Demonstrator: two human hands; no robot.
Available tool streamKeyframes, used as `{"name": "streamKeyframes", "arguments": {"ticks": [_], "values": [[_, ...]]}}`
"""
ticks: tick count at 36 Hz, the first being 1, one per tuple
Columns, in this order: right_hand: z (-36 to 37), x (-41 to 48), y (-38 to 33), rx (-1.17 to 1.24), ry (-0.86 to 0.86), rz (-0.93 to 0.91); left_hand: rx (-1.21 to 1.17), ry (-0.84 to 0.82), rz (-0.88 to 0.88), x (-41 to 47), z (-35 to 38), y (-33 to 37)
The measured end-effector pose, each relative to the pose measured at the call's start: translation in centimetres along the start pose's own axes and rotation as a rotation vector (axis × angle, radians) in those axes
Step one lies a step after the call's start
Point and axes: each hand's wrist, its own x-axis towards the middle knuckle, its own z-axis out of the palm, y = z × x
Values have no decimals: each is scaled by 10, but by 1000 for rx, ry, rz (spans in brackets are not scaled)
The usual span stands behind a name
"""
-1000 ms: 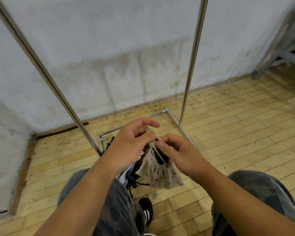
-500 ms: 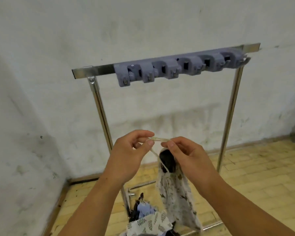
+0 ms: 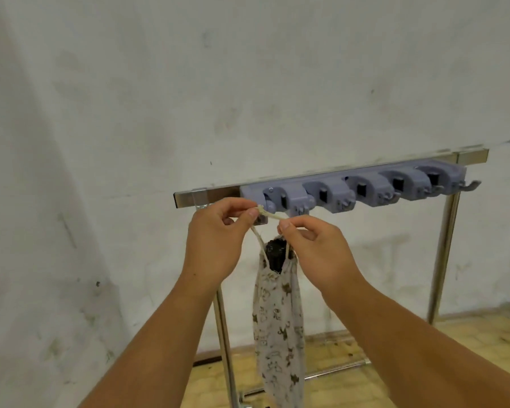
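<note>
A white patterned drawstring pouch (image 3: 278,325) hangs below my hands, with something dark showing at its open top. My left hand (image 3: 215,240) pinches one end of the pouch's cream cord (image 3: 270,214) and my right hand (image 3: 315,248) pinches the other end, so the cord is stretched between them. The cord is just in front of the leftmost clamp of a grey-blue clip and hook holder (image 3: 354,191). This holder is mounted on the top bar of a metal rack (image 3: 206,195).
The rack's two steel uprights (image 3: 443,254) run down to a wooden floor (image 3: 483,334). A stained white wall (image 3: 248,83) stands close behind the rack. Small hooks hang under the holder, one at its right end (image 3: 470,185).
My hands have lifted the pouch from floor level up to the rack's top bar. The view has tilted up from the floor and the pile of cloth to the holder.
</note>
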Motion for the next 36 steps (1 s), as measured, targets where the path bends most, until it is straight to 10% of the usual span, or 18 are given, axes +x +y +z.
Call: {"name": "streamKeyframes", "arguments": {"ticks": [25,36], "values": [[12,-45,92,-95,103,-64,-73,-87,-304,-75,14,-113],[-17,-132,219,-216,33,304,-71,-183,-631,-205,44,-216]]}}
